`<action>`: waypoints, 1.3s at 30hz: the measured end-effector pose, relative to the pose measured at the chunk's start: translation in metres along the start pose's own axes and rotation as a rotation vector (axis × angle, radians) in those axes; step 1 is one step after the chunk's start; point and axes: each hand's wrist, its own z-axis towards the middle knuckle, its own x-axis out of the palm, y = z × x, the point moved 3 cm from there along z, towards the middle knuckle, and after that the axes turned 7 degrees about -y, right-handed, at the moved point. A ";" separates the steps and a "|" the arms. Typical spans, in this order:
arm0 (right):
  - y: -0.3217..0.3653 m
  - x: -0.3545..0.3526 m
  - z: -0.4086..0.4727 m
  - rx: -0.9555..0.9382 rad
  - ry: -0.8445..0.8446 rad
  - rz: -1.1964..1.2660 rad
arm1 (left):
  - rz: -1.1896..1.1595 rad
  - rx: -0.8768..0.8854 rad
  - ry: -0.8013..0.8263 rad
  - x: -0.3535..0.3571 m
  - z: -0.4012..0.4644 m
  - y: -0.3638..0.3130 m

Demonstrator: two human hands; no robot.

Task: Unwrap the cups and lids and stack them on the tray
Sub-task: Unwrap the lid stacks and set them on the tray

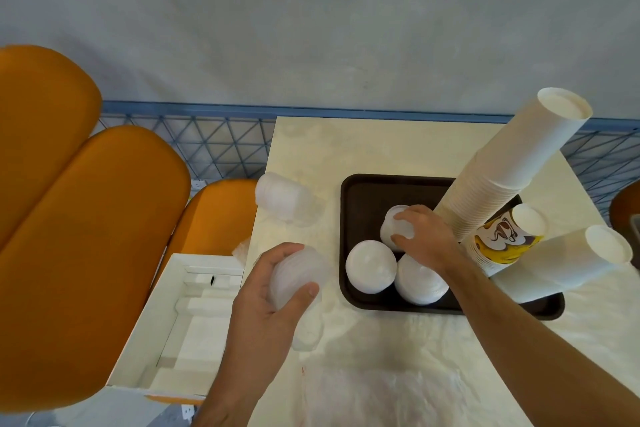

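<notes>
A dark brown tray (pixel 363 194) lies on the cream table. On it stand two stacks of white lids (pixel 370 265) (pixel 417 282) and tall stacks of white paper cups (pixel 512 163), one stack with a yellow print (pixel 502 236). My right hand (pixel 424 236) grips a third stack of white lids (pixel 394 218) on the tray. Left of the tray, my left hand (pixel 273 291) holds a wrapped bundle of lids (pixel 301 274) just above the table. Another wrapped lid bundle (pixel 284 196) lies at the table's left edge.
Crumpled clear plastic wrap (pixel 374 392) lies on the near part of the table. An open white cardboard box (pixel 180 315) sits left of the table on orange seats (pixel 69 218). A blue wire fence (pixel 214 146) runs behind the table.
</notes>
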 end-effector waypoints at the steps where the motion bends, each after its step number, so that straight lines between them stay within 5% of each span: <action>1: 0.001 0.000 -0.001 0.015 0.005 -0.009 | -0.003 -0.003 0.002 0.000 0.000 0.000; 10: 0.013 -0.012 -0.002 0.060 0.012 -0.131 | -0.007 0.001 -0.001 0.000 -0.001 -0.004; 16: 0.008 -0.008 -0.001 0.063 -0.022 0.007 | -0.006 0.040 0.004 -0.001 -0.003 -0.009; 25: 0.097 -0.073 -0.089 -0.333 -0.118 0.649 | -0.002 0.049 0.001 0.001 -0.004 -0.008; 39: 0.121 -0.082 -0.126 -0.493 -0.262 0.654 | -0.123 0.111 0.144 0.009 -0.013 -0.030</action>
